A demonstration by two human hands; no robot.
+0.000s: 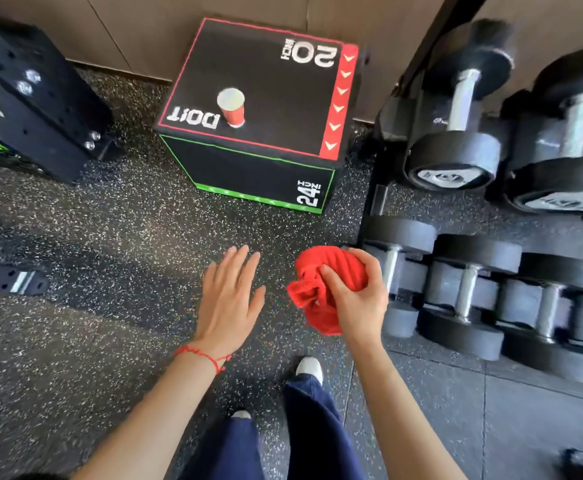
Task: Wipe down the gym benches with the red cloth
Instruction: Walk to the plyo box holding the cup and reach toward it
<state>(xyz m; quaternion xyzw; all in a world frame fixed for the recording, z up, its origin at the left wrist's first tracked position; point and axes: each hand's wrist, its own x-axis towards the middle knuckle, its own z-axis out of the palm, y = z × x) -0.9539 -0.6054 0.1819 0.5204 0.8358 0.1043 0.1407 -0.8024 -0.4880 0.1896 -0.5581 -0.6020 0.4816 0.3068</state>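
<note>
Two hands: both out in front at waist level above the speckled floor [110,237], none touching any equipment.
Right hand [359,299]: clenched round the red cloth [321,289], thumb pressed across the front of the wad, fingers wrapped over its top and far side.
Red cloth: bunched into a ball in the right hand, a loose tail hanging below the palm; carried in the air, just left of the dumbbell rack [490,271], well apart from the plyo box [258,98].
Reason for the grip: probably gathered into a compact pad so nothing trails while walking; likely to need shaking out or folding flat before wiping.
Left hand [229,299]: released, fingers straight and slightly spread, palm down, holding nothing; red string bracelet [201,355] at the wrist.
Reason for the free hand: seemingly kept ready to steady against a surface or help re-fold the cloth.
Arm pose: both forearms bare and reaching forward from the bottom edge, right wrist bent inward around the wad, left wrist nearly straight.
Plyo box: black, red and green edging, against the wall, a red paper cup [231,107] standing upright on its top.
Benches: none plainly recognisable; black perforated frame [33,98] at left may belong to a rack.
Feet: white shoes [309,368] and dark trousers below the hands.
Progress: wiping not yet begun, judging by cloth held off any surface.
</note>
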